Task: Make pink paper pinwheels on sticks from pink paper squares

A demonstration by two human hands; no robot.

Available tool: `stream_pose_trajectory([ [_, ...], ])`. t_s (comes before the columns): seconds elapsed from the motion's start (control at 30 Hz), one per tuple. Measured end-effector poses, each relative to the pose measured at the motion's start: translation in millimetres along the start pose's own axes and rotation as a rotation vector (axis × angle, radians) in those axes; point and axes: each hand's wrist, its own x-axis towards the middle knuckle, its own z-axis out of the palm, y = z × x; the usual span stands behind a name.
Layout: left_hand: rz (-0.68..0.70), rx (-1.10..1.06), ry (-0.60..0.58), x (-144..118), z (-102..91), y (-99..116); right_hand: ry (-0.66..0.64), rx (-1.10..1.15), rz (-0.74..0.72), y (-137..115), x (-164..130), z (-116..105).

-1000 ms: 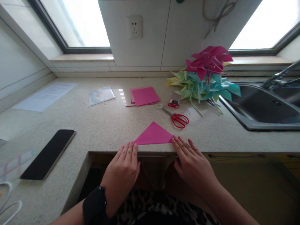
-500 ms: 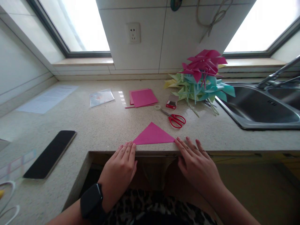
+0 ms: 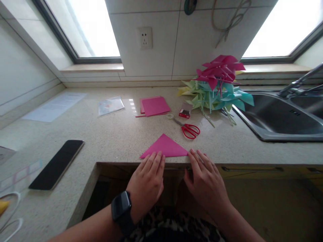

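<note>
A pink sheet of paper (image 3: 165,144), folded into a triangle, lies flat at the counter's front edge with its long side toward me. My left hand (image 3: 148,178) presses the middle-left of that long side with flat, outstretched fingers. At the triangle's right corner, the fingertips of my right hand (image 3: 205,176) rest on the paper, fingers extended. Neither hand grips anything. Beyond the triangle lie scissors with red handles (image 3: 190,131), partly open, their tips by a small roll of tape (image 3: 170,116). Square pink sheets (image 3: 155,106) are stacked farther back.
Pinwheels (image 3: 219,87) in pink, blue, green and yellow are heaped by the sink (image 3: 285,117). A small red and grey box (image 3: 185,110) stands near them. At left are a phone (image 3: 57,164), a printed sheet (image 3: 54,107), a clear packet (image 3: 111,105) and a white cable (image 3: 16,210).
My left hand has slid right along the folded edge, from the triangle's left corner toward its middle. My right hand stays at the right corner.
</note>
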Motion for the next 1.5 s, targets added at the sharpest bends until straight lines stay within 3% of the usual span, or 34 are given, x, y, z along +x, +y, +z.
stream_pose_trajectory([
  [0.2, -0.027, 0.039, 0.033, 6, 18.8, 10, 0.014, 0.042, 0.049, -16, 5, -6],
  [0.37, -0.003, 0.093, 0.117, -1, 26.2, 13, -0.069, 0.284, -0.217, -45, 16, 1],
  [0.53, 0.025, 0.131, 0.068, -3, 27.7, 10, -0.056, 0.290, -0.230, -56, 16, 19],
  [0.83, -0.063, 0.140, 0.032, -10, 16.4, 3, -0.089, 0.151, -0.176, -32, 9, 8],
  [1.2, -0.126, 0.189, 0.043, -31, 4.2, -25, -0.077, 0.033, -0.101, 14, -7, -2],
  [1.5, -0.177, 0.123, -0.004, -37, -3.6, -39, -0.037, 0.153, -0.026, 19, -7, -1],
])
